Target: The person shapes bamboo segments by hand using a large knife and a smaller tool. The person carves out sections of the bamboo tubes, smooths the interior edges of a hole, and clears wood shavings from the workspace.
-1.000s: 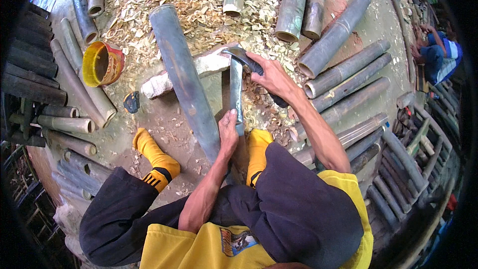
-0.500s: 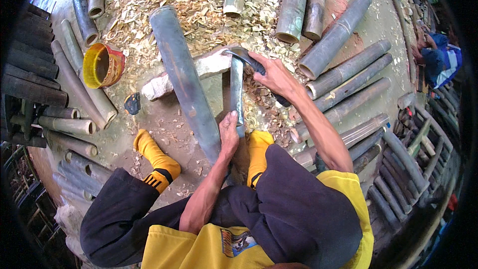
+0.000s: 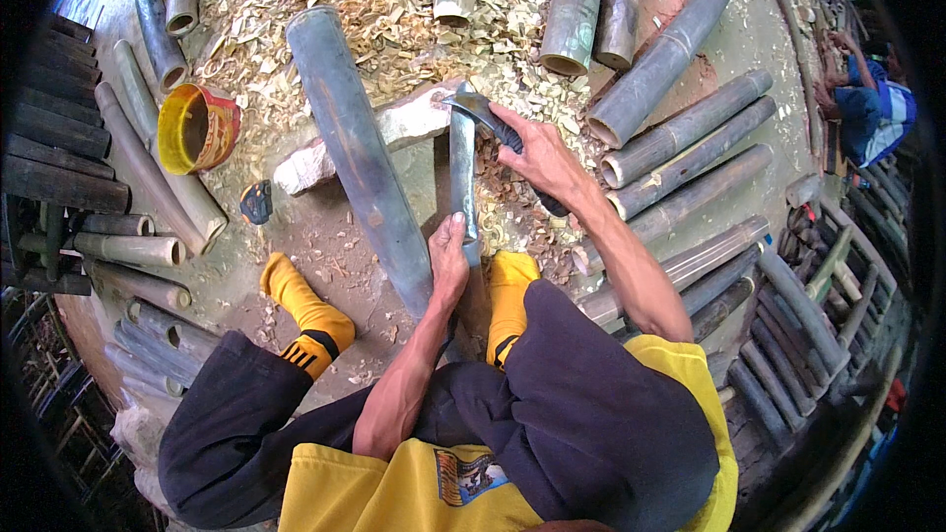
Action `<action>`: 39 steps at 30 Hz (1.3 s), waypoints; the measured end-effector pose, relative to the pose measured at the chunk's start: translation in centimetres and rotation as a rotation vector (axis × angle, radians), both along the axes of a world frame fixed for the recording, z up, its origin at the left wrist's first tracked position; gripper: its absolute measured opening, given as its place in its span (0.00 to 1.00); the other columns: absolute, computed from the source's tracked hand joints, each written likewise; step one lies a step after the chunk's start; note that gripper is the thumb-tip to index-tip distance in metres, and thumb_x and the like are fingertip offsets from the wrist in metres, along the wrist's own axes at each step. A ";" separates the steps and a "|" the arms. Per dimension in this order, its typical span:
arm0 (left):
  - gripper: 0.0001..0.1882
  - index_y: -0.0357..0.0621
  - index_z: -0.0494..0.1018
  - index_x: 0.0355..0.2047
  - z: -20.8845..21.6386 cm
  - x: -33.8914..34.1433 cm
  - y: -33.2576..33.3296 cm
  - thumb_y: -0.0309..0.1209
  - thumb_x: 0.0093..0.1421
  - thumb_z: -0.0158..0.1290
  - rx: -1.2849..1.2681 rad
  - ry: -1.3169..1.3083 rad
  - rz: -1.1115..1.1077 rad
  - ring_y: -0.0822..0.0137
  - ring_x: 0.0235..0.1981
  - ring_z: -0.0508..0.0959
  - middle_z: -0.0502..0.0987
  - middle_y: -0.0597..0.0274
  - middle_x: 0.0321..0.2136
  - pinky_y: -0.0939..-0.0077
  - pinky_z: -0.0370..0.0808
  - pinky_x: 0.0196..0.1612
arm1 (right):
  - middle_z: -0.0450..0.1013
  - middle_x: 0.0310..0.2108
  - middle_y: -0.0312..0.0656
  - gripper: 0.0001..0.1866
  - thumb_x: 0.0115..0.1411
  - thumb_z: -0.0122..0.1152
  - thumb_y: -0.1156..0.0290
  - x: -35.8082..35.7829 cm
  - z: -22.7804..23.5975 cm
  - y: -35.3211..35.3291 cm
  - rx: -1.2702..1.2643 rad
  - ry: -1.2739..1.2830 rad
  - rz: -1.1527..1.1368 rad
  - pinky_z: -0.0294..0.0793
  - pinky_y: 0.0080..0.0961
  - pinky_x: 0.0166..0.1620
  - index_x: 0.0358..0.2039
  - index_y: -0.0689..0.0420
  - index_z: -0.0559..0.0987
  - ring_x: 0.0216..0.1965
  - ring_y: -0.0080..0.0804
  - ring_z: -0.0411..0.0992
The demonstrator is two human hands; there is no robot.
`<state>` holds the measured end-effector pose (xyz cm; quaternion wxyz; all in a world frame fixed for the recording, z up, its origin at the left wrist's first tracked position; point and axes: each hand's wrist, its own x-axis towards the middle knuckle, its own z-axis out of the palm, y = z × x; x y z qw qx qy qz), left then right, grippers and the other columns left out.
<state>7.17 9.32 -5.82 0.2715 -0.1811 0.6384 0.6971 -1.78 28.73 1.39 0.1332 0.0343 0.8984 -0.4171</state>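
Observation:
My right hand is closed round the black handle of a hammer. The hammer's dark head lies at the far end of a long, narrow, blue-grey strip, which has a pale shine; whether it is metal or bamboo I cannot tell. Around the near end of this strip my left hand is closed, thumb on top. Under the strip's far part runs a rough whitish block. A thick grey bamboo pole slants across the same block, its near end beside my left wrist.
Pale shavings cover the far floor. On the left stand a yellow-red tub and a black-orange tape measure. Bamboo lengths lie to the right, far and left. A person sits at the far right. My yellow-socked feet flank the work.
The view has shifted slightly, so the surroundings appear a little up and left. Both hands keep their grips, and the hammer head is still at the strip's far end.

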 end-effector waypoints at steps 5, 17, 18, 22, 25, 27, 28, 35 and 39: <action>0.19 0.43 0.67 0.22 0.1 -0.1 -0.2 0.42 0.64 0.41 -0.022 0.000 0.007 0.78 0.19 0.64 0.67 0.71 0.17 0.81 0.63 0.23 | 0.70 0.23 0.54 0.32 0.48 0.56 0.73 2.6 0.9 -0.7 -0.015 -0.156 0.010 0.68 0.34 0.31 0.56 0.57 0.63 0.23 0.41 0.69; 0.19 0.42 0.68 0.22 0.8 -0.3 0.0 0.42 0.64 0.41 -0.010 -0.021 -0.025 0.79 0.19 0.65 0.67 0.70 0.16 0.81 0.63 0.24 | 0.71 0.25 0.53 0.31 0.48 0.54 0.74 1.7 -1.7 0.2 -0.025 0.059 -0.006 0.69 0.33 0.31 0.56 0.58 0.64 0.23 0.40 0.69; 0.20 0.42 0.68 0.22 0.6 -0.2 0.0 0.42 0.64 0.41 -0.004 -0.013 -0.033 0.79 0.19 0.65 0.67 0.70 0.16 0.81 0.63 0.24 | 0.72 0.28 0.54 0.30 0.48 0.54 0.75 1.9 0.2 -0.3 0.034 -0.135 -0.006 0.71 0.34 0.34 0.55 0.58 0.64 0.26 0.42 0.72; 0.20 0.43 0.68 0.21 -0.1 0.0 -0.1 0.43 0.64 0.40 -0.031 0.013 -0.005 0.78 0.19 0.64 0.67 0.70 0.16 0.80 0.63 0.24 | 0.71 0.26 0.54 0.31 0.48 0.55 0.74 4.0 -0.3 -1.1 -0.065 -0.024 -0.020 0.70 0.35 0.34 0.55 0.57 0.64 0.26 0.43 0.71; 0.20 0.42 0.67 0.21 -0.1 -0.1 0.0 0.43 0.65 0.40 -0.045 -0.017 -0.017 0.77 0.19 0.64 0.67 0.70 0.16 0.79 0.63 0.24 | 0.71 0.26 0.54 0.31 0.48 0.55 0.74 3.0 -0.5 -0.8 -0.031 0.004 -0.009 0.70 0.34 0.35 0.56 0.57 0.64 0.27 0.44 0.71; 0.21 0.42 0.67 0.21 0.1 -0.1 0.0 0.43 0.65 0.40 -0.037 -0.003 -0.029 0.77 0.19 0.64 0.67 0.69 0.16 0.79 0.63 0.24 | 0.71 0.27 0.55 0.32 0.48 0.55 0.74 2.3 -1.2 -0.4 0.033 -0.013 0.006 0.70 0.34 0.36 0.57 0.56 0.63 0.28 0.45 0.71; 0.21 0.42 0.67 0.21 0.1 -0.1 0.0 0.43 0.65 0.40 -0.038 -0.001 -0.027 0.77 0.19 0.64 0.67 0.69 0.16 0.79 0.63 0.24 | 0.71 0.28 0.55 0.32 0.48 0.55 0.74 2.2 -1.3 -0.3 0.013 0.006 0.011 0.70 0.34 0.36 0.57 0.56 0.63 0.27 0.44 0.71; 0.21 0.41 0.67 0.21 -0.6 0.1 -0.2 0.43 0.65 0.40 -0.037 0.010 -0.017 0.77 0.19 0.64 0.66 0.69 0.16 0.79 0.63 0.24 | 0.72 0.28 0.54 0.32 0.48 0.55 0.74 4.0 -0.9 -0.8 0.014 -0.020 0.011 0.70 0.34 0.32 0.56 0.55 0.63 0.24 0.39 0.70; 0.21 0.42 0.68 0.22 -0.9 0.1 -0.2 0.44 0.64 0.40 -0.039 0.048 -0.030 0.77 0.20 0.64 0.67 0.70 0.17 0.79 0.63 0.24 | 0.72 0.29 0.53 0.32 0.47 0.55 0.75 2.3 -2.0 -0.1 0.000 0.067 0.007 0.69 0.33 0.32 0.57 0.55 0.63 0.24 0.38 0.69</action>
